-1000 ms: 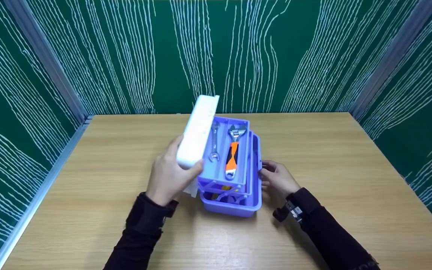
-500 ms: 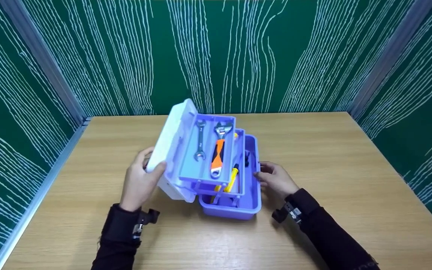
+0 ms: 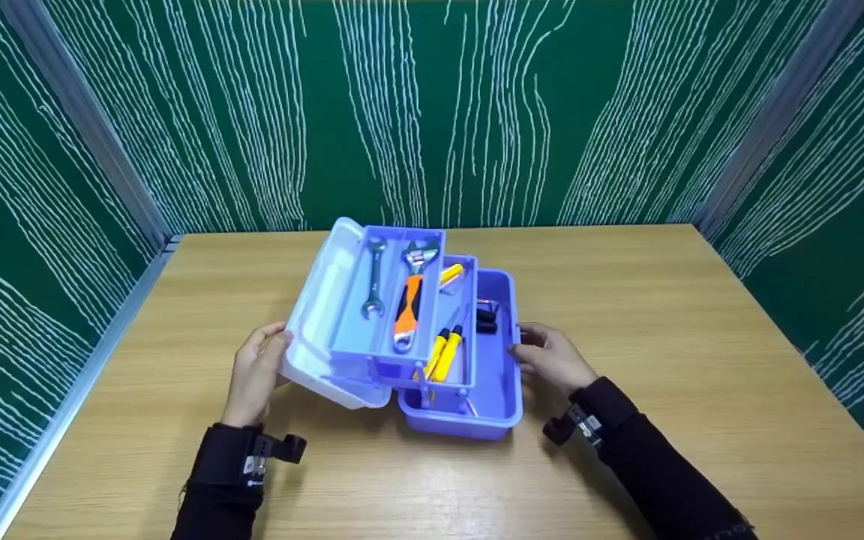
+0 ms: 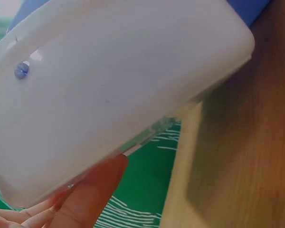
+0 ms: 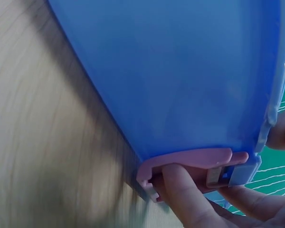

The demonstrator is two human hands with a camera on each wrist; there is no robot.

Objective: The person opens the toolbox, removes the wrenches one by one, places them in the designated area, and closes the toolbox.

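A purple toolbox [image 3: 462, 426] stands on the table with its pale lid [image 3: 312, 322] swung out to the left and its stepped trays raised. My left hand [image 3: 252, 375] pinches the lid's outer edge between thumb and fingers. My right hand [image 3: 556, 358] grips the box's right wall, thumb over the rim; in the right wrist view a finger lies in the pink latch [image 5: 194, 157]. The top tray holds an open-ended wrench [image 3: 375, 277] and an orange-handled adjustable wrench [image 3: 407, 307]. Yellow-handled screwdrivers [image 3: 447, 358] lie in the tray below.
Black-handled items [image 3: 486, 324] lie in the box's bottom, partly under the tray. The wooden table [image 3: 627, 292] meets green walls [image 3: 492, 112] with white wavy lines at the back and sides. Each wrist wears a camera on a black strap.
My left hand has swung the lid left and down, and the trays have fanned out leftward, uncovering the screwdrivers and box bottom. My right hand has stayed at the right wall.
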